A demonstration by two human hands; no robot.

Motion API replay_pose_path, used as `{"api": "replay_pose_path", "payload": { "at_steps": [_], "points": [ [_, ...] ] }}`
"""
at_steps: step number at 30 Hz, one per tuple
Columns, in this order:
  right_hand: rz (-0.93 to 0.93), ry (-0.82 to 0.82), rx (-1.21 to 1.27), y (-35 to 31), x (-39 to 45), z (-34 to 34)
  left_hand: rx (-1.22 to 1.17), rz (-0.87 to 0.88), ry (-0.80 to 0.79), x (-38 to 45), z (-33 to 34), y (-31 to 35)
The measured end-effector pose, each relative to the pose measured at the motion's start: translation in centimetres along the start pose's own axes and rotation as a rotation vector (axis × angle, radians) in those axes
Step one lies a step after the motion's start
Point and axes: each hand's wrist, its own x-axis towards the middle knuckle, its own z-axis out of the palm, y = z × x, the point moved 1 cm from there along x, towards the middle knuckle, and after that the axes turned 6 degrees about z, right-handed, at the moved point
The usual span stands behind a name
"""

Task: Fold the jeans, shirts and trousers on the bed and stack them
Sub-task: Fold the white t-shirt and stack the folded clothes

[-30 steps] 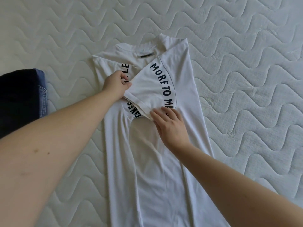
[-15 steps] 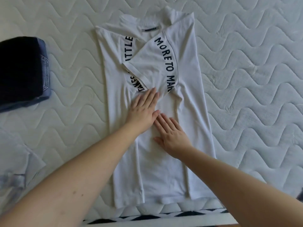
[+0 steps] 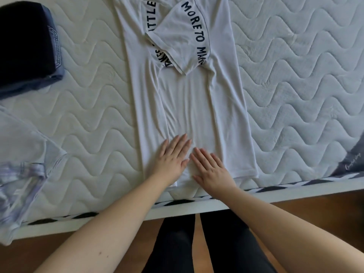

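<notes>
A white T-shirt (image 3: 193, 107) lies lengthwise on the quilted mattress of the bed (image 3: 295, 79), its hem near the bed's near edge and its collar end running out of the top of the view. Both long sides are folded in toward the middle, so the shirt forms a narrow strip. A sleeve (image 3: 177, 46) is folded across the upper part, and dark printed letters show on it and on the panel beside it.

The left hand (image 3: 171, 158) rests flat on the lower part of the shirt, its fingers (image 3: 182, 143) straight and spread slightly, gripping nothing. The right hand (image 3: 210, 168) lies flat just beside it, its fingers (image 3: 199, 156) also straight and pressing on the cloth without holding it. The 2 hands almost touch at the thumbs, just above the hem.

A folded stack of dark denim jeans (image 3: 27, 44) sits at the upper left of the bed, well apart from the shirt. A pale, blurred garment (image 3: 21, 158) lies at the left edge, partly hanging over the side. A dark grey piece of cloth (image 3: 352, 158) shows at the right edge. The person's legs in dark trousers (image 3: 212, 245) stand on a brown wooden floor (image 3: 315, 203) against the bed
</notes>
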Motion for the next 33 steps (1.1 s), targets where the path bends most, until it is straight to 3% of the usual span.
{"api": "replay_pose_path", "payload": {
  "at_steps": [5, 11, 16, 25, 30, 33],
  "points": [
    [-0.011, -0.050, -0.057, 0.5, -3.5, -1.3, -0.039, 0.052, -0.070, -6.1, 0.4, 1.8],
    [0.213, -0.008, -0.147, 4.2, -7.9, -1.4, -0.045, 0.051, -0.011, -11.2, 2.0, 1.8],
    [0.015, 0.087, -0.237, 6.8, -6.8, -0.7, -0.003, -0.225, 0.083, -12.5, 3.4, 0.5],
    [-0.033, -0.052, -0.446, 6.5, -5.8, -0.4, 0.218, 0.021, 0.053, -11.5, 2.7, 1.8],
    [0.091, 0.006, -0.392, 7.3, -6.1, -0.9, 0.135, -0.003, 0.124, -9.8, 0.2, 1.8],
    [0.036, 0.074, -0.285, 7.7, -5.8, -1.5, 0.048, -0.038, 0.186, -9.3, -0.7, 1.5]
  ]
}}
